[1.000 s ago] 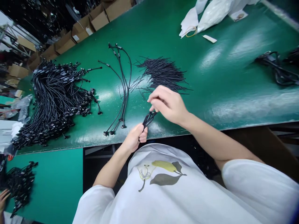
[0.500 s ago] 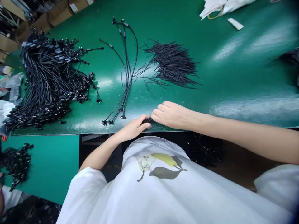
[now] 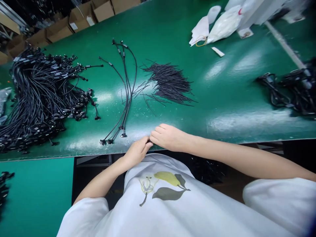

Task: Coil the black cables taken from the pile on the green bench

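Note:
At the table's front edge my left hand (image 3: 136, 152) is closed around a bundled black cable (image 3: 149, 141), of which only a small dark bit shows. My right hand (image 3: 167, 137) meets it from the right, its fingers curled in a pinch at the same bundle. The fingers hide most of what they grip. Just beyond the hands several loose black cables (image 3: 127, 89) with connectors at their ends lie lengthwise. Beside them, to the right, is a heap of short thin black ties (image 3: 170, 84), a few strays spread toward the cables.
A large pile of black cables (image 3: 37, 98) covers the left of the green table (image 3: 172, 39). Coiled cables (image 3: 291, 89) lie at the right. White bags (image 3: 224, 26) and a small white strip (image 3: 218, 51) are at the back; cardboard boxes (image 3: 81, 16) line the far left edge.
The view has swung to the right, bringing the coiled cables into sight. My hands stay together at the table edge, and the dark bundle between them is now more covered by the fingers.

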{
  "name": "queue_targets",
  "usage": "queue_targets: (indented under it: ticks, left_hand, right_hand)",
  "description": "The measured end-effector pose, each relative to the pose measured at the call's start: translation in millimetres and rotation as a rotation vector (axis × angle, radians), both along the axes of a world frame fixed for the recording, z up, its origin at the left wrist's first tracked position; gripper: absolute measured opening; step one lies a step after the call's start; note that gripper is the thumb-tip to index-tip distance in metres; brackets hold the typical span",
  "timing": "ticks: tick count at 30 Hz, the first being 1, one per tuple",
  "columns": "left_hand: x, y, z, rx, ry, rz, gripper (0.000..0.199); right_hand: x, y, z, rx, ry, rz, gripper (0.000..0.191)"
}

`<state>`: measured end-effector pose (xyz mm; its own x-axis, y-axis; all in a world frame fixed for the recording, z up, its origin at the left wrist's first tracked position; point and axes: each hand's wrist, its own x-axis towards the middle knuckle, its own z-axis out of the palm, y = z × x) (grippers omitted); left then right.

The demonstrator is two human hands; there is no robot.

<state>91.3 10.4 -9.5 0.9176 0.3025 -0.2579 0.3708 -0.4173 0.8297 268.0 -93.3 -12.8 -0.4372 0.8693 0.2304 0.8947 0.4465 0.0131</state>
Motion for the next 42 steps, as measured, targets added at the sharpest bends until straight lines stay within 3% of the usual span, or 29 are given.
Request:
queue_targets:
  ticks: [3,6,9,11,13,15,17,20,22,25,28,30,32,34,38,40,42]
  left_hand:
    - [-5,0,-2.9,0.093,0.041,-0.085,0.022]
    - [-12,2,-6.2,0.017,0.039,-0.145,0.021]
    - [-17,7,-10.6,-0.196,0.037,0.001,0.026]
    - [-16,11,-11.7,-0.429,-0.021,0.244,0.033]
    - [-11,14,-9.1,-0.672,-0.133,0.478,0.038]
    - [-3,14,-3.3,-0.844,-0.233,0.595,0.042]
    - [5,12,3.4,-0.930,-0.278,0.608,0.043]
    - [10,9,9.8,-0.984,-0.312,0.603,0.042]
    - [10,8,10.8,-1.004,-0.332,0.607,0.042]
    - [11,7,10.2,-1.042,-0.345,0.585,0.039]
    - [14,4,10.4,-1.089,-0.358,0.522,0.041]
    - [16,3,10.4,-1.102,-0.357,0.469,0.048]
    - [16,3,8.6,-1.064,-0.348,0.433,0.050]
    - [14,4,3.9,-0.944,-0.354,0.440,0.050]
    - [11,7,-11.2,-0.434,-0.335,0.468,0.042]
    - [11,9,-17.8,-0.164,-0.291,0.424,0.037]
    - [11,10,-22.0,-0.018,-0.231,0.374,0.030]
  right_hand:
    - [-8,-3,-9.8,-0.179,0.044,0.003,0.020]
    - [-10,-4,-7.5,-0.347,0.142,0.005,0.022]
    - [8,3,3.8,-0.409,0.445,-0.018,0.024]
    - [31,15,5.7,-0.293,0.658,-0.243,0.027]
    - [53,30,-2.4,-0.138,0.681,-0.622,0.025]
    - [69,46,-17.6,-0.102,0.538,-0.909,0.021]
    - [76,55,-32.2,-0.164,0.397,-0.987,0.019]
    - [77,55,-40.0,-0.173,0.354,-0.988,0.018]
    - [74,45,-35.3,-0.141,0.464,-0.993,0.014]
    - [58,30,-22.3,-0.214,0.925,-0.895,0.013]
    - [25,21,-13.3,-0.372,1.482,-0.675,0.019]
    - [1,20,-11.1,-0.447,1.621,-0.578,0.022]
    - [-17,20,-10.6,-0.471,1.559,-0.540,0.021]
    - [-26,18,-10.0,-0.380,1.340,-0.504,0.019]
    - [-26,15,-5.5,0.098,0.543,-0.412,0.022]
    - [-22,18,-1.5,0.318,0.184,-0.238,0.024]
    - [-18,22,3.8,0.420,-0.046,-0.016,0.023]
